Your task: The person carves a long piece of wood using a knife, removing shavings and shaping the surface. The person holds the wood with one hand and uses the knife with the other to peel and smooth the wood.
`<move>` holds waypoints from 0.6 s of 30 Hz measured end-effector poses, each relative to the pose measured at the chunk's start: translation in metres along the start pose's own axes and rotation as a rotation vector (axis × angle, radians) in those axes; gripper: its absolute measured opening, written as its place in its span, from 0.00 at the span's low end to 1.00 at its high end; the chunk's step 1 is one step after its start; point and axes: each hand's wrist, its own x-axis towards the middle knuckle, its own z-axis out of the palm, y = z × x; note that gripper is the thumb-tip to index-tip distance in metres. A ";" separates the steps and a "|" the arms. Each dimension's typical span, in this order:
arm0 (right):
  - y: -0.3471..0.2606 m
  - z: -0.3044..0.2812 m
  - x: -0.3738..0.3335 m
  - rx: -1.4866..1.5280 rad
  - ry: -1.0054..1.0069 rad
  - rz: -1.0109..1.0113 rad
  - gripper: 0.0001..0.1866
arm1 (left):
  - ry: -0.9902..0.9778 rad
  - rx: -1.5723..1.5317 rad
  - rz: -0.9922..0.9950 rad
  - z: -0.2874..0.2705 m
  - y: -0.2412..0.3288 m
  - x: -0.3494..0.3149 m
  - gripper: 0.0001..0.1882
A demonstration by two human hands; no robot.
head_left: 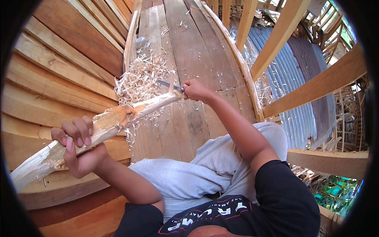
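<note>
A long pale wooden pole (148,106), stripped of bark and with a brown knotty patch, slants from the lower left up to the middle. My left hand (83,146) is wrapped around its near part, thumb and fingers closed on the wood. At the pole's far end my right hand (194,90) grips a knife, its fist around the handle. The knife's dark blade (167,84) points left, close to the pole's tip, where a thin shaving (172,81) curls up. Whether the edge is in the wood cannot be made out.
A heap of wood shavings (144,75) lies on the plank floor (197,51) beyond the pole. Near it rests a small clear container (141,42). Stacked boards (59,79) form the left side. Wooden posts (282,35) and corrugated metal sheets (292,75) are on the right.
</note>
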 end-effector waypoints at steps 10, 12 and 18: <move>-0.014 0.006 -0.009 -0.202 0.096 -0.087 0.33 | -0.031 -0.042 0.049 0.007 -0.013 -0.002 0.09; -0.011 0.009 -0.007 -0.145 0.123 -0.111 0.35 | -0.037 -0.053 0.051 0.007 -0.014 -0.002 0.09; -0.018 -0.002 -0.009 0.063 0.092 0.072 0.30 | -0.068 -0.067 0.065 0.005 -0.014 -0.003 0.09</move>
